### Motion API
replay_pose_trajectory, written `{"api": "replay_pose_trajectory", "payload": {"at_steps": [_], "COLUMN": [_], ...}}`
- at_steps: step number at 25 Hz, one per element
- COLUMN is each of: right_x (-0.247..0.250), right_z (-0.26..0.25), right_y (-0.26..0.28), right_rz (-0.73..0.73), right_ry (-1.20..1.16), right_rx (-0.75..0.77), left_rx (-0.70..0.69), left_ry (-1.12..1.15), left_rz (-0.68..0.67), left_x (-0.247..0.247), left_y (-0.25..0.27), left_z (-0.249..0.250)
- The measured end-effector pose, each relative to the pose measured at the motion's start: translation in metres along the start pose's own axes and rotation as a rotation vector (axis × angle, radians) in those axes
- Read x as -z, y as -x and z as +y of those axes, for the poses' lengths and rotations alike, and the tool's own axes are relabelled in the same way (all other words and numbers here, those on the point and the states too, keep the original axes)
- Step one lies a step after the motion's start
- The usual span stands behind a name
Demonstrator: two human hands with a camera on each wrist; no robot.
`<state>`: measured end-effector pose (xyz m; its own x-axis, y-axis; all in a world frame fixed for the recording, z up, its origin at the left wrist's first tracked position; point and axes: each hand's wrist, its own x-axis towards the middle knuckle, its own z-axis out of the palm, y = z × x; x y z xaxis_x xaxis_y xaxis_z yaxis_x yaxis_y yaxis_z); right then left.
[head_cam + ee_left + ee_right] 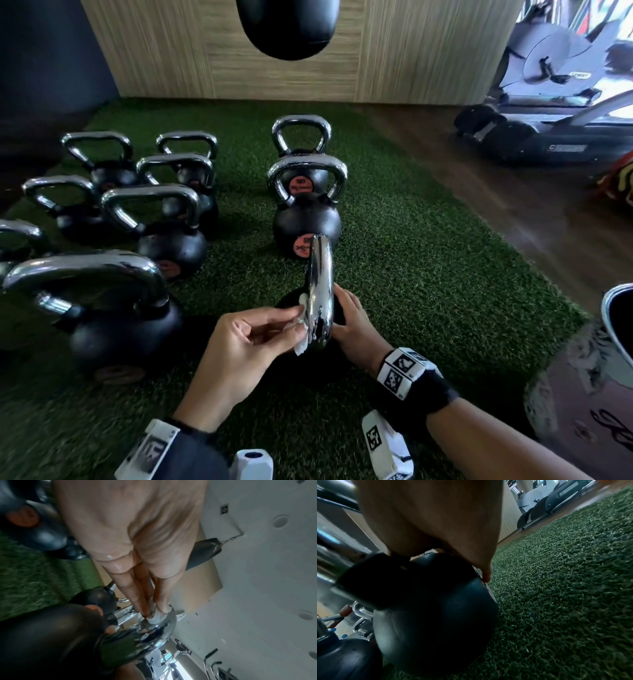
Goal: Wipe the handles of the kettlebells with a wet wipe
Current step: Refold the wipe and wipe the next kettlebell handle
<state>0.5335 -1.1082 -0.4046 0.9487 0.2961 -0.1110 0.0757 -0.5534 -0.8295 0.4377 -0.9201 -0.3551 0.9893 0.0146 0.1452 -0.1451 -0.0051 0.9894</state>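
A black kettlebell with a chrome handle (321,291) stands on the green turf (428,274) right in front of me, its handle edge-on to the head view. My left hand (253,339) pinches a white wet wipe (303,329) and presses it against the left side of that handle; the left wrist view shows the wipe (158,616) bunched under my fingertips (145,609) on the chrome handle (154,627). My right hand (352,325) rests on the right side of the black ball (436,608), fingers spread over it and steadying it.
Several more chrome-handled kettlebells (154,219) stand at the left, two more (305,205) straight ahead. A black punching bag (287,27) hangs above the far turf. Exercise bikes (555,102) stand on wood floor at the right. A shoe (620,322) sits at the right edge.
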Motion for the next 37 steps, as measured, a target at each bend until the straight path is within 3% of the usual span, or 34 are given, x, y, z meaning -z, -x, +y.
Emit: {"api": "replay_pose_trajectory", "payload": {"at_steps": [4, 11, 14, 16, 18, 20, 23, 25, 27, 31, 37], "right_x": [-0.001, -0.001, 0.008, 0.024, 0.044, 0.06, 0.067, 0.065, 0.063, 0.063, 0.06], "right_z": [0.002, 0.001, -0.012, -0.026, -0.042, -0.058, -0.086, -0.099, -0.105, -0.105, -0.102], "right_y": [0.001, 0.002, 0.006, 0.014, 0.026, 0.043, 0.071, 0.082, 0.086, 0.085, 0.089], "right_rz": [-0.001, -0.005, -0.026, 0.122, 0.318, 0.433, 0.354, 0.248, 0.2, 0.237, 0.295], "right_ry": [-0.033, -0.028, 0.008, -0.06, -0.117, -0.12, -0.05, 0.051, 0.107, 0.132, 0.121], "right_rx": [-0.004, -0.004, -0.045, -0.07, 0.02, 0.208, 0.463, 0.539, 0.57, 0.591, 0.631], "left_rx": [-0.009, -0.085, 0.013, 0.079, 0.116, 0.135, 0.152, 0.171, 0.187, 0.204, 0.089], "left_ry": [-0.101, -0.356, -0.249, -0.093, 0.115, 0.313, 0.582, 0.677, 0.688, 0.639, 0.296], "left_rz": [-0.081, 0.044, 0.048, 0.059, 0.089, 0.149, 0.19, 0.158, 0.124, 0.1, 0.023], "left_x": [0.002, -0.006, -0.001, 0.003, 0.003, 0.001, -0.001, -0.004, -0.01, -0.02, -0.013], "left_y": [0.008, 0.015, 0.011, 0.01, 0.011, 0.012, 0.013, 0.015, 0.015, 0.014, 0.017], "left_z": [-0.012, -0.028, -0.022, -0.017, -0.01, -0.003, 0.009, 0.014, 0.017, 0.02, 0.024]}}
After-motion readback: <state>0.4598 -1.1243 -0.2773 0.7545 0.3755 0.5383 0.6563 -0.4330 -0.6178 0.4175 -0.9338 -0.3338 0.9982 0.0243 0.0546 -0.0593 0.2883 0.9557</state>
